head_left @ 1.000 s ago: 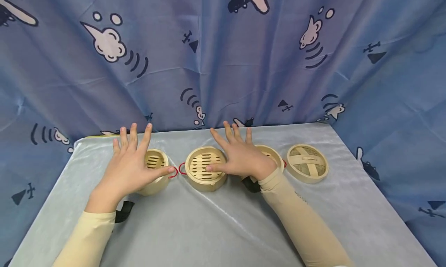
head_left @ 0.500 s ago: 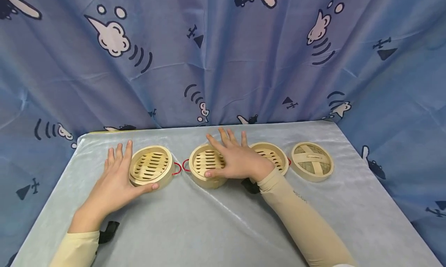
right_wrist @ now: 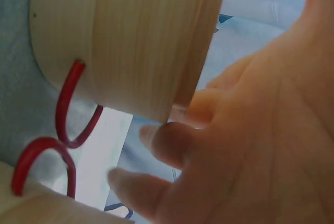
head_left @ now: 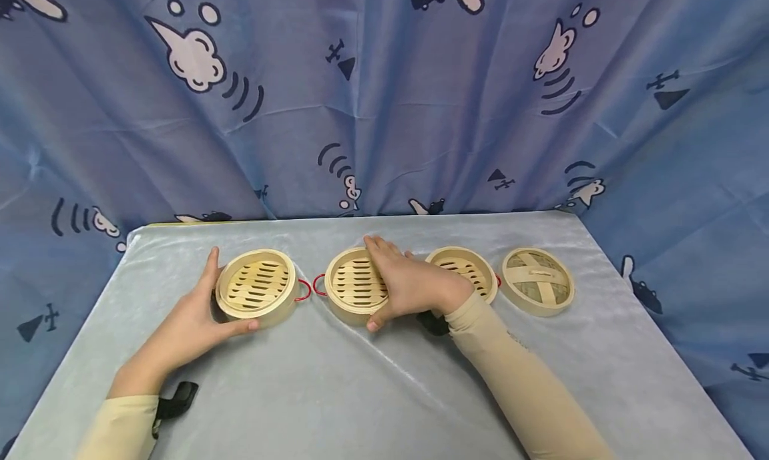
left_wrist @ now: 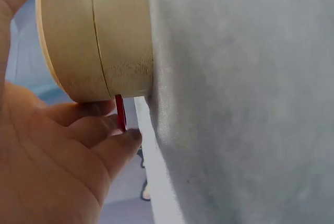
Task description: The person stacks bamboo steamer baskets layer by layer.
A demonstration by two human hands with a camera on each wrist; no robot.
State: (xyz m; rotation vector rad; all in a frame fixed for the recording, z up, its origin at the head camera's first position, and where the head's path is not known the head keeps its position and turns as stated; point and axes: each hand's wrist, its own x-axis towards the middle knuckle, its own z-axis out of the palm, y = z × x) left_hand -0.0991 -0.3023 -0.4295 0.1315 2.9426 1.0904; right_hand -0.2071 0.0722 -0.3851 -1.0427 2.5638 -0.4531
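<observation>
At the left of the table, a bamboo steamer basket with a slatted base sits in my left hand. My thumb lies along its front wall and the fingers curl round its far left side, close to a red handle in the left wrist view. A second steamer basket stands in the middle. My right hand arches over its right side, thumb at the front and fingers reaching behind. In the right wrist view those fingertips are spread loosely right at the rim.
Right of my right hand stands a third steamer basket, partly covered by the hand. Beside it lies a woven bamboo lid. Red handles of the two left baskets face each other closely. A patterned blue curtain hangs behind the grey cloth-covered table.
My left hand has moved left and down, off the top of the left basket and round its side. My right hand's fingers have come down behind the middle basket, its thumb lowered at the front.
</observation>
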